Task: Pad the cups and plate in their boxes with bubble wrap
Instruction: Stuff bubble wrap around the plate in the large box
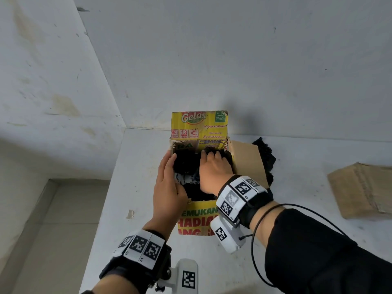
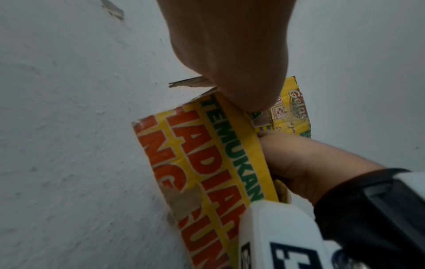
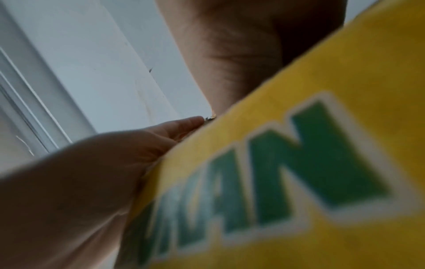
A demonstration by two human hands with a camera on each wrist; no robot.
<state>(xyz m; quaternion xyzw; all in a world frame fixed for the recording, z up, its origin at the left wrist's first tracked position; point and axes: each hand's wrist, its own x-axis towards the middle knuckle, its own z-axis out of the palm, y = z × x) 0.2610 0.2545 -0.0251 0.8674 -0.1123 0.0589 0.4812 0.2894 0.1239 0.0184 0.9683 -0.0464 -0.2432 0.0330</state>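
A yellow printed cardboard box (image 1: pixel 197 217) stands open on a white surface, its rear flap upright. Black bubble wrap (image 1: pixel 186 162) fills the inside, and a small white-and-blue patterned piece (image 1: pixel 186 179) shows between the folds. My left hand (image 1: pixel 167 179) lies along the box's left wall with straight fingers and its thumb over the near rim. My right hand (image 1: pixel 214 168) is inside the box, palm down on the wrap, with its fingertips sunk into it. The left wrist view shows the box front (image 2: pixel 207 163). In the right wrist view the box front (image 3: pixel 299 163) is blurred.
More black bubble wrap (image 1: pixel 265 153) lies behind the box's brown right flap (image 1: pixel 248 160). A flattened piece of cardboard (image 1: pixel 360 187) rests at the right. White walls meet in a corner just behind the box. The surface's left edge (image 1: pixel 99 209) drops to a tiled floor.
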